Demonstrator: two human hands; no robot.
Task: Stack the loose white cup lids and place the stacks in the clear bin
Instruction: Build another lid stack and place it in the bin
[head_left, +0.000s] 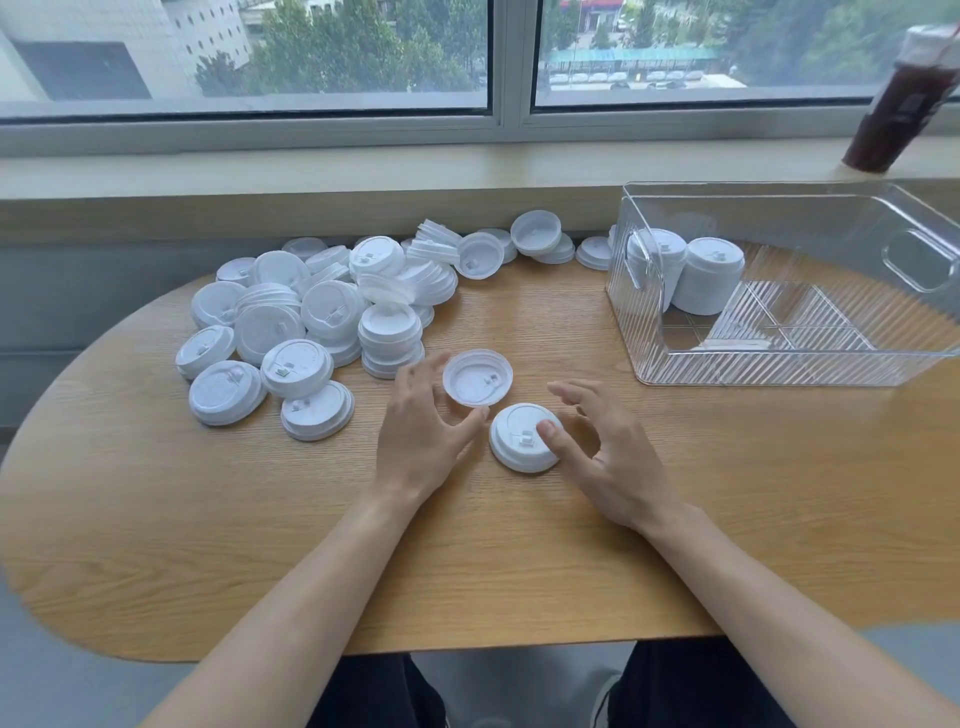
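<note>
My left hand holds an upturned white lid between its thumb and fingers, just above the wooden table. My right hand rests its thumb on a second lid lying top up on the table, its fingers spread and loosely curved beside that lid. A large pile of loose white lids covers the table's left and back. The clear bin stands at the right with two tall lid stacks in its back left corner.
A dark drink cup with a lid stands on the window sill at the far right. The sill and window run along the table's back edge. The table's rounded front edge lies close to my lap.
</note>
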